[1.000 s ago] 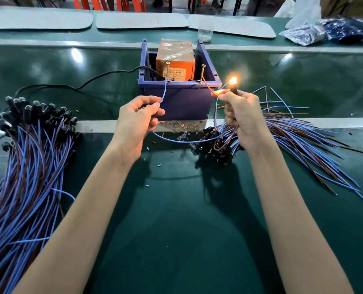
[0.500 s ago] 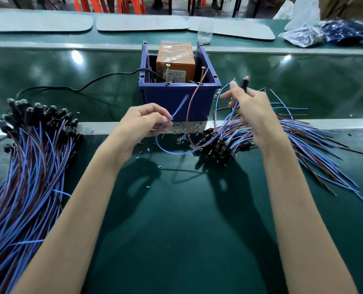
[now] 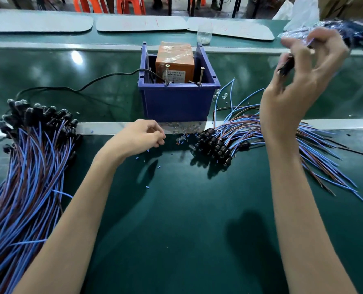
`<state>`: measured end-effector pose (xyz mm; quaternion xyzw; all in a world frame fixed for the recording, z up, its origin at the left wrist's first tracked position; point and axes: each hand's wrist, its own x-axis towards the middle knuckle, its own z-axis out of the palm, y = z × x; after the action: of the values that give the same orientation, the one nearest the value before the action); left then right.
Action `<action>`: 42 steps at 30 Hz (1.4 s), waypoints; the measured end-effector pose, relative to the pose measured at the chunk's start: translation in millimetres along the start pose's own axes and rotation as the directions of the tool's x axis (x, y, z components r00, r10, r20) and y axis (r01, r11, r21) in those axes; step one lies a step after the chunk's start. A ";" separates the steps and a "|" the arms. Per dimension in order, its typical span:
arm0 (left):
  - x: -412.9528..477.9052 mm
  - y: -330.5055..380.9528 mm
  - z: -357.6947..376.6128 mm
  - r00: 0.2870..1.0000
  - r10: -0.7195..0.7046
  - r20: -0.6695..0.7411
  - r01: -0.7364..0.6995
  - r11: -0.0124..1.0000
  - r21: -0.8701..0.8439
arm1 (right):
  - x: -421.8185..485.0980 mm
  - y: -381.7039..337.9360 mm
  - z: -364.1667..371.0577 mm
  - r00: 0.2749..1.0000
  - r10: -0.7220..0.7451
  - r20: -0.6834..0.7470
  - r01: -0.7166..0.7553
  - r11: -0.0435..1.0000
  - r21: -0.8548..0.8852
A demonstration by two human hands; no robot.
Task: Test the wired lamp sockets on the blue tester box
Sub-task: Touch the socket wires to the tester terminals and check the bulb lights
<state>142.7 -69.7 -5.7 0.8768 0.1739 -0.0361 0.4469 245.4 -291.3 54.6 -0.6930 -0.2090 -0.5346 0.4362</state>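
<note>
1. At the far middle of the green worktop [image 3: 187, 219], the blue tester box [image 3: 178, 102] stood open-topped, with an orange block [image 3: 174, 58] inside it and two upright screws [image 3: 201, 75] at its front rim.
2. A black cable [image 3: 91, 83] ran from the box's left side away to the left.
3. The right hand [image 3: 299, 81] was raised above and to the right of the box, its thumb and fingers pinching a black socket [image 3: 285, 65]; blur hid that socket's wires.
4. The left hand [image 3: 140, 137] hung low just before the box's front left corner, fingers loosely curled, with nothing visible in them.
5. A pile of wired sockets [image 3: 218, 145] lay just right of the box's front, black heads toward the middle, blue and brown wires fanning out to the right.
6. A larger bundle [image 3: 28, 155] lay at the left edge, heads pointing away from the person.
7. Small clear bulbs [image 3: 182, 136] lay scattered at the box's foot, between the left hand and the right pile.
</note>
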 end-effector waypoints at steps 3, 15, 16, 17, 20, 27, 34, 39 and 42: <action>1.9 -1.4 3.0 1.000 -0.002 -0.006 0.002 0.999 0.034 | -1.9 -4.7 2.1 0.996 -0.049 0.072 0.050 0.999 -0.007; 2.4 -17.3 -16.1 0.939 -0.153 -0.309 0.271 0.882 0.386 | -29.8 8.6 8.2 0.009 0.333 0.943 -0.009 0.943 -0.333; 1.2 -18.6 -18.4 0.923 -0.153 -0.354 0.302 0.857 0.417 | -28.7 8.7 8.4 0.030 0.337 0.941 -0.025 0.941 -0.337; 0.2 -19.8 -20.3 0.906 -0.138 -0.400 0.325 0.834 0.446 | -27.3 8.8 8.5 0.053 0.342 0.938 -0.042 0.939 -0.340; -3.0 -25.9 -27.9 0.850 -0.109 -0.516 0.386 0.795 0.468 | -24.2 10.8 7.3 0.062 0.332 0.941 -0.066 0.942 -0.328; -1.9 -40.1 -35.2 0.802 -0.240 -0.546 0.508 0.754 0.415 | -23.8 11.9 6.9 0.032 0.302 0.953 -0.080 0.951 -0.299; 5.6 -50.5 -36.3 0.821 -0.271 -0.503 0.525 0.705 0.477 | -23.8 10.1 5.9 0.050 0.296 0.954 -0.109 0.951 -0.289; 3.3 -50.4 -35.1 0.806 -0.237 -0.543 0.525 0.711 0.469 | -21.9 9.0 3.6 0.032 0.294 0.955 -0.130 0.949 -0.287; 2.9 -51.7 -36.8 0.809 -0.241 -0.536 0.523 0.712 0.469 | -20.4 8.7 3.6 0.029 0.292 0.956 -0.136 0.949 -0.286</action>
<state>124.6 -11.7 -24.3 0.8986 0.4314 0.0145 0.0789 247.1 -289.4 32.3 -0.9156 -0.3119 0.1428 0.2097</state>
